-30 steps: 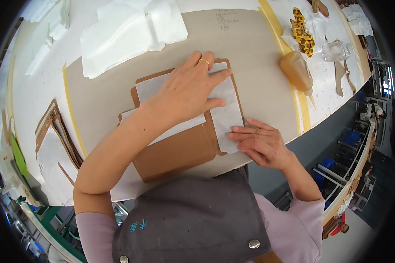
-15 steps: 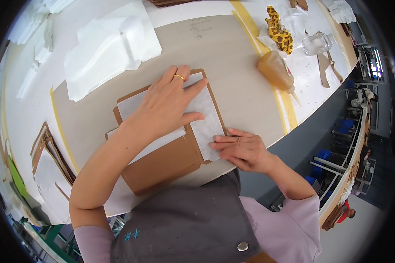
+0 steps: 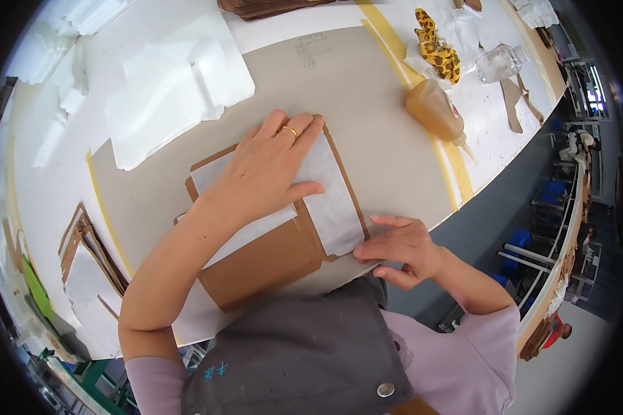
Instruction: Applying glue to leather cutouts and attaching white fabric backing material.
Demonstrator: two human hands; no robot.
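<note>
Left grip: my left grip (image 3: 263,169) lies palm-down, clenched on nothing; the fingers extend to the far edge of the brown panel (image 3: 263,266), and the thumb is spread to the side.
Ring: 1 gold-coloured ring (image 3: 291,131) on a finger of my left grip.
Right grip: my right grip (image 3: 405,254) is released, fingers loosely bent, thumb apart from them. The fingertips are at the near right corner of the panel; I cannot tell whether they touch it.
Brown panel: flat on the grey board (image 3: 374,152), in front of my apron (image 3: 291,346), partly under my left grip and forearm.
White lining: 1 white sheet (image 3: 336,218) covers the right side of the panel, inside a narrow brown margin. More white material (image 3: 259,235) shows below my left forearm.
Bench: the white bench (image 3: 55,183) carries the grey board, with yellow tape (image 3: 111,214) along the board's left edge and more at its right.
Far left: a pile of white sheets (image 3: 180,86).
Near left: a bundle of brown pieces (image 3: 93,238).
Far right: an amber bottle (image 3: 432,111) by the tape, a yellow spotted cloth (image 3: 437,55) and a clear jar (image 3: 500,63).
Far edge: a stack of brown pieces (image 3: 270,7).
</note>
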